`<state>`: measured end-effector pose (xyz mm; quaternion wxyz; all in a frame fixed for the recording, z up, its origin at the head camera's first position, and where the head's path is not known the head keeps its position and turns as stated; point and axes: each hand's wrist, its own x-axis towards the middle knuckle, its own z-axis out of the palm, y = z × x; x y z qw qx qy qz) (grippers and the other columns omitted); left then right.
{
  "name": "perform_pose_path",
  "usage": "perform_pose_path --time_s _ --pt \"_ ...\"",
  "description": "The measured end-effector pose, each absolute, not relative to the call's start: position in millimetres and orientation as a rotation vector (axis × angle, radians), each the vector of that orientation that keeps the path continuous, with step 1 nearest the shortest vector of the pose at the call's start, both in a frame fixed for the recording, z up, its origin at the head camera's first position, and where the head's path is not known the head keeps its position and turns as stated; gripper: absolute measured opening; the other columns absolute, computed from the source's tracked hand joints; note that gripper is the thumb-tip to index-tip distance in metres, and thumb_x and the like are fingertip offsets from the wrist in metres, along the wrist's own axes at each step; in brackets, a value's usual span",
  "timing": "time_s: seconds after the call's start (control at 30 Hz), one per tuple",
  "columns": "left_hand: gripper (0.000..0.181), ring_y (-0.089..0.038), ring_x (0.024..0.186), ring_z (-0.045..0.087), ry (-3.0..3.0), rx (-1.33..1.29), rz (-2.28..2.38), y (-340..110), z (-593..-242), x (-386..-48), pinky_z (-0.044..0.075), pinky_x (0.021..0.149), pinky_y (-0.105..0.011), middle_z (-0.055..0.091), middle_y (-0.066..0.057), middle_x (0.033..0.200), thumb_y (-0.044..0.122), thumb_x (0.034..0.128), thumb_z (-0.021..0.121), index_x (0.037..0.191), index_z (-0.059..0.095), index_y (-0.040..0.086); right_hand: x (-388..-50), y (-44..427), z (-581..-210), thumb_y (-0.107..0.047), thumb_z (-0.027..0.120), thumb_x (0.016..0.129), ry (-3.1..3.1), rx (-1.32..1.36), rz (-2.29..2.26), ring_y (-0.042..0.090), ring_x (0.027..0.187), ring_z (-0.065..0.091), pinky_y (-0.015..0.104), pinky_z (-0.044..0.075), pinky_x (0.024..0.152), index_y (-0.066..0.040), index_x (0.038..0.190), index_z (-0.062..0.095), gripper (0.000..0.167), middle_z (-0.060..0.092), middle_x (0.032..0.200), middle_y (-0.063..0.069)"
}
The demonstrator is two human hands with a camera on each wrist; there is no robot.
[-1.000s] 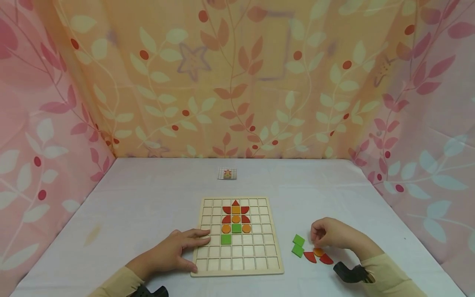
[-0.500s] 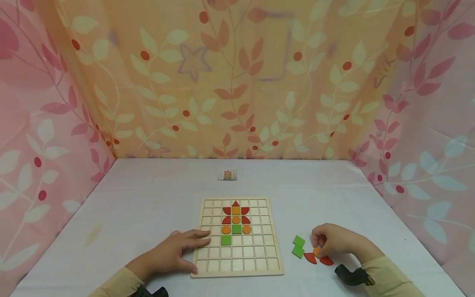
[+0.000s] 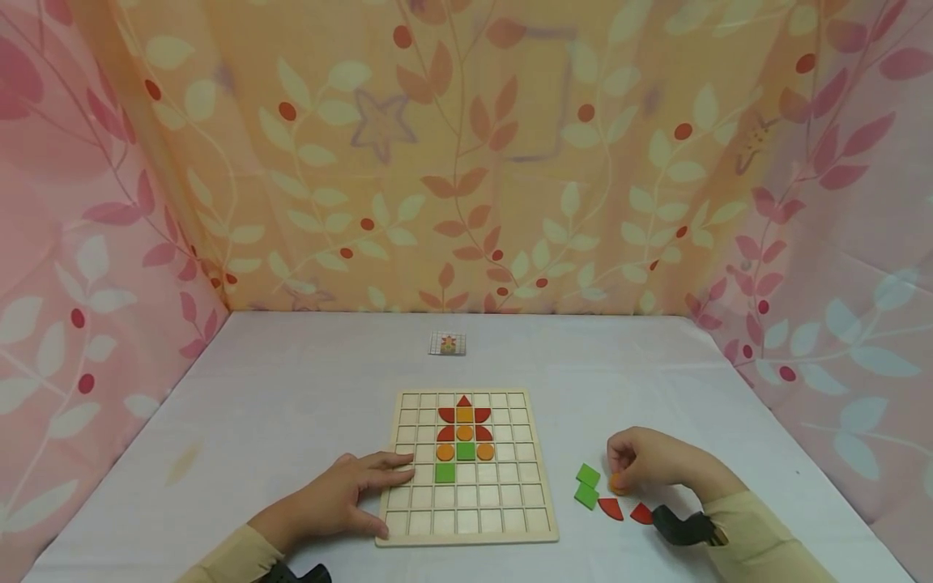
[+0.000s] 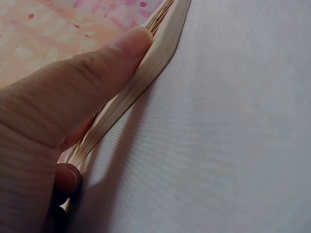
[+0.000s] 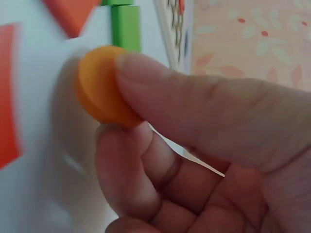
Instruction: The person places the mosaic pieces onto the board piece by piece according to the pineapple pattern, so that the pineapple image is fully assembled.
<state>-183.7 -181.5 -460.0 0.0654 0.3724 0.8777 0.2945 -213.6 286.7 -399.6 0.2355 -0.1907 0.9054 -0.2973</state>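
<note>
From my end, the white cloth-covered table (image 3: 291, 413) carries the pale wooden grid board (image 3: 506, 495) with red, orange and green flat pieces (image 3: 465, 415) set in its cells. The left hand (image 3: 342, 490) rests spread on its left edge, thumb at the near corner; well apart, the right hand (image 3: 652, 457) is clamped on something. Beyond the board lies the small printed card (image 3: 447, 343). What has changed: the orange round disc (image 5: 99, 87), lying by two red quarter-circle pieces (image 3: 611, 508) half a second ago, is now pinched and apparently lifted, leaving those and two green square tiles (image 3: 587, 474) loose.
</note>
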Motion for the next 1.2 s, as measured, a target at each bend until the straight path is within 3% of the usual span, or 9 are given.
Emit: perform_pose_path --time_s 0.27,0.57,1.2 --pt "0.071 -0.014 0.125 0.039 2.658 1.159 0.884 -181.8 -459.7 -183.9 0.026 0.075 -0.030 0.042 0.006 0.140 0.057 0.0696 0.065 0.132 0.050 0.026 -230.6 256.2 -394.9 -0.014 0.071 0.078 2.549 -0.453 -0.945 0.015 0.057 0.048 0.028 0.040 0.050 -0.009 0.075 0.055 0.016 0.053 0.063 0.000" --pt "0.072 -0.013 0.126 0.039 2.652 1.142 0.897 -181.5 -461.0 -184.3 0.025 0.075 -0.030 0.041 0.007 0.140 0.057 0.0690 0.065 0.132 0.050 0.027 -241.7 207.6 -391.5 -0.010 0.069 0.079 2.506 -0.568 -1.053 0.017 0.058 0.051 0.031 0.043 0.052 -0.008 0.076 0.055 0.014 0.055 0.065 0.001" --pt "0.072 -0.015 0.125 0.040 2.665 1.182 0.900 -181.2 -458.3 -183.5 0.025 0.074 -0.031 0.043 0.003 0.139 0.055 0.0687 0.067 0.132 0.051 0.023 -238.4 120.3 -406.9 -0.013 0.071 0.079 2.507 -0.697 -1.000 0.012 0.068 0.050 0.028 0.041 0.063 -0.014 0.072 0.061 0.012 0.057 0.068 -0.006"
